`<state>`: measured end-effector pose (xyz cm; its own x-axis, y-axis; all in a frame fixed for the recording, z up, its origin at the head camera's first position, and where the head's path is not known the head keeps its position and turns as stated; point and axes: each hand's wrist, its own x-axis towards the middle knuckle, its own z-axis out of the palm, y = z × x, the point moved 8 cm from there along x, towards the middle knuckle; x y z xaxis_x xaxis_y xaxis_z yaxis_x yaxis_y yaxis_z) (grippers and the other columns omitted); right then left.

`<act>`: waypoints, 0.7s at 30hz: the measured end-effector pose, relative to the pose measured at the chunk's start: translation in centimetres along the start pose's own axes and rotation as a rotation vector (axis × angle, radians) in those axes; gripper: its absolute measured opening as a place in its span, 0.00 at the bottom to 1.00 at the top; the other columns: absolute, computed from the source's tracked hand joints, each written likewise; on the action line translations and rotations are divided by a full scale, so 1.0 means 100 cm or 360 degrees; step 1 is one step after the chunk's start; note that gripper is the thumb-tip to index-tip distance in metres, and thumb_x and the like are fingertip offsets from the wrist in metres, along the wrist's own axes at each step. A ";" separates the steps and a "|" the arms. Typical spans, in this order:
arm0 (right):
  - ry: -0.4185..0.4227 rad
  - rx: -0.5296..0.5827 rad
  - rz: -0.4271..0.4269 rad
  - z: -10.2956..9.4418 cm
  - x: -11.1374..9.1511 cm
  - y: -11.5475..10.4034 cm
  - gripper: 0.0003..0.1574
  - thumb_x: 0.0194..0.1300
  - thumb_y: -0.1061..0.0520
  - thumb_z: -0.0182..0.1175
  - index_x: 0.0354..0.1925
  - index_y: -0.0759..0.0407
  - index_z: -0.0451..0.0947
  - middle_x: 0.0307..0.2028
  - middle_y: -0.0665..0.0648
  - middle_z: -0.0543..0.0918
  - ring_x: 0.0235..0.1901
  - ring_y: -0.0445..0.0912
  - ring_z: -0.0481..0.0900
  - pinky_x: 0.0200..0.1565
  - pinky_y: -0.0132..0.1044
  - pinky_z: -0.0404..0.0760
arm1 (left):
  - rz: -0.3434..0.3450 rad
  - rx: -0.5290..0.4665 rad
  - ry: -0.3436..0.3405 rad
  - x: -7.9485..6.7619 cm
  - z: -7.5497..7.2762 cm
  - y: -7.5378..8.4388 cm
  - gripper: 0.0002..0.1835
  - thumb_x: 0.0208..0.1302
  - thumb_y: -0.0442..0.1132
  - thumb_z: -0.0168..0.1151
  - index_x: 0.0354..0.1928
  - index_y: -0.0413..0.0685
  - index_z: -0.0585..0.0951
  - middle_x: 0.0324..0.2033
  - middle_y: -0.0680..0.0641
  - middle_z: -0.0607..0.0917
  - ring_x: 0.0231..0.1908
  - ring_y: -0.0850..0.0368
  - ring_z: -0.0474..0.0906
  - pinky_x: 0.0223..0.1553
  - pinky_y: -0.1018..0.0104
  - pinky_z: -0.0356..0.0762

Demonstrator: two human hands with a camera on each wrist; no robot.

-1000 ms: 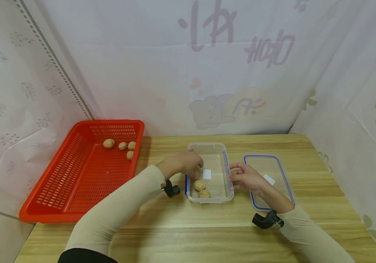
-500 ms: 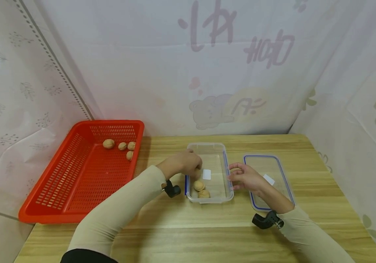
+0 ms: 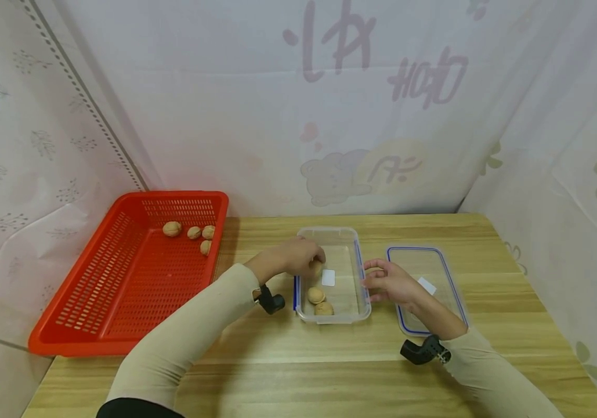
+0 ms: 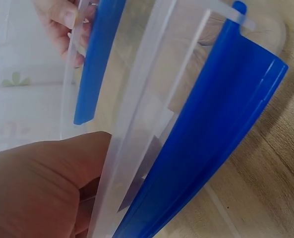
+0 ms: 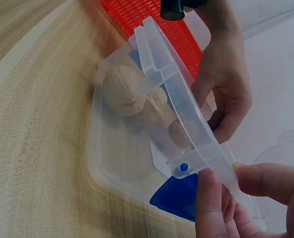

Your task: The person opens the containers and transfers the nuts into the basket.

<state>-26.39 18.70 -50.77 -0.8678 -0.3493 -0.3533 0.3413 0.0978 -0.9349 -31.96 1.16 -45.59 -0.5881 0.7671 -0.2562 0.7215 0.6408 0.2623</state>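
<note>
A clear plastic food container with blue side latches stands lidless on the wooden table. My left hand reaches in over its left side, fingers curled, pinching a walnut that is mostly hidden by the fingers. Two more walnuts lie at the container's near left corner, and through the wall in the right wrist view they look large and pale. My right hand grips the container's right side, its thumb at the rim and its fingers by the latch.
A red slotted basket at the left has several walnuts toward its back right corner. Right of the container lies its clear lid with a blue seal, partly under my right forearm. A patterned white curtain rises behind the table.
My left hand has lifted and shifted slightly inside the container, and the walnut in its fingers now shows. My right hand, the lid and the basket stay put.
</note>
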 end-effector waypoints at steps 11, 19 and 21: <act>-0.0013 -0.0001 0.0000 0.001 -0.001 -0.001 0.31 0.70 0.69 0.58 0.66 0.74 0.58 0.36 0.53 0.80 0.35 0.43 0.82 0.35 0.34 0.86 | 0.0132 -0.0267 0.0154 0.000 -0.015 0.000 0.18 0.64 0.27 0.62 0.56 0.33 0.83 0.50 0.41 0.84 0.47 0.51 0.75 0.52 0.61 0.76; -0.0006 -0.0002 0.0006 0.001 -0.001 -0.001 0.31 0.70 0.68 0.58 0.65 0.74 0.59 0.36 0.53 0.80 0.35 0.43 0.81 0.35 0.35 0.86 | 0.0207 -0.0454 0.0269 -0.003 -0.025 -0.003 0.18 0.64 0.25 0.61 0.56 0.28 0.81 0.47 0.38 0.81 0.45 0.51 0.76 0.49 0.66 0.79; -0.0003 -0.0002 0.0011 0.000 -0.001 0.000 0.31 0.70 0.68 0.58 0.65 0.74 0.59 0.36 0.53 0.80 0.36 0.43 0.81 0.36 0.35 0.86 | 0.0216 -0.0514 0.0293 -0.004 -0.028 -0.004 0.18 0.63 0.24 0.61 0.55 0.27 0.81 0.46 0.37 0.81 0.45 0.50 0.78 0.49 0.66 0.80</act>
<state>-26.32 18.70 -50.71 -0.8649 -0.3501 -0.3598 0.3467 0.1017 -0.9324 -33.04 0.70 -43.04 -0.5724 0.8192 -0.0354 0.6624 0.4874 0.5690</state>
